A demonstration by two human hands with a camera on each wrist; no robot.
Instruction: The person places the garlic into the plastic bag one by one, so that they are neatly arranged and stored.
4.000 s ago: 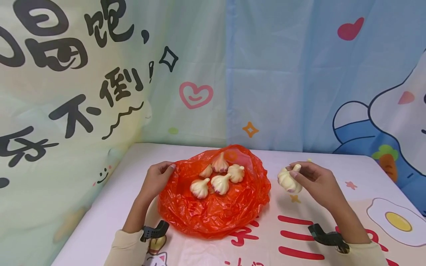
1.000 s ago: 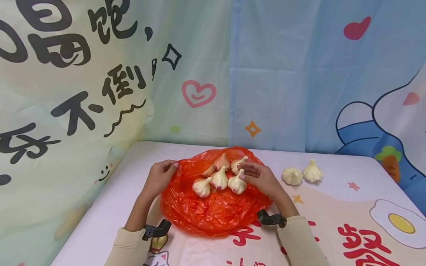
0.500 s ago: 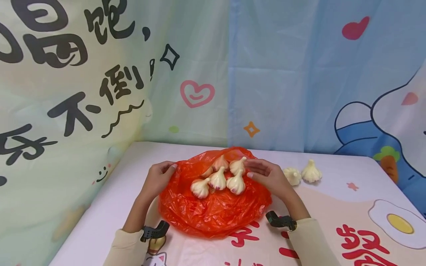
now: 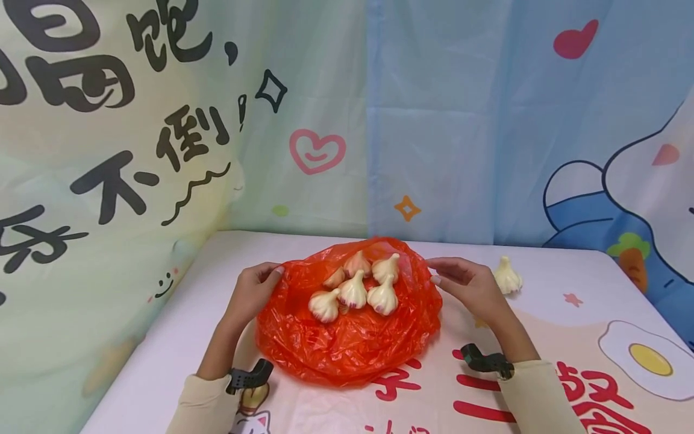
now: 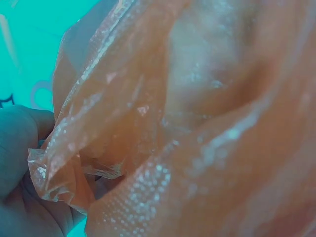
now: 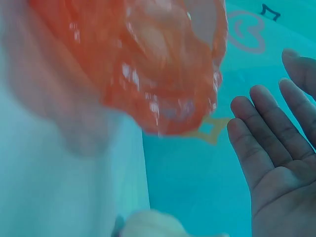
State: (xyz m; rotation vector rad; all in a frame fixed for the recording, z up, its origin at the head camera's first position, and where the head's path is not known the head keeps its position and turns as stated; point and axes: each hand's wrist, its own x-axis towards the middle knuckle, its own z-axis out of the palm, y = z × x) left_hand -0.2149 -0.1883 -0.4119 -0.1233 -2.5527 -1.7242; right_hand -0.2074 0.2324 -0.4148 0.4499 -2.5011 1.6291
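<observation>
A crinkled red plastic bag (image 4: 347,355) lies open on the table with several garlic bulbs (image 4: 353,290) gathered inside it. My left hand (image 4: 252,293) pinches the bag's left rim between thumb and fingers; the left wrist view shows the film bunched in that grip. Just past the bag's right edge hovers my right hand (image 4: 474,289), holding nothing, its fingers extended in the right wrist view. Behind it on the table stands a loose garlic bulb (image 4: 506,277). A pale bulb (image 6: 150,224) peeks in at the bottom of the right wrist view.
The table is covered by a printed cloth (image 4: 303,404) with red characters and a fried-egg picture (image 4: 649,360). A printed curtain (image 4: 434,120) hangs behind the table and another patterned sheet (image 4: 125,265) along its left side.
Four seconds ago my right hand held a garlic bulb beside the bag. It has since set it among the others inside, let go and drawn back right. My left hand keeps its grip.
</observation>
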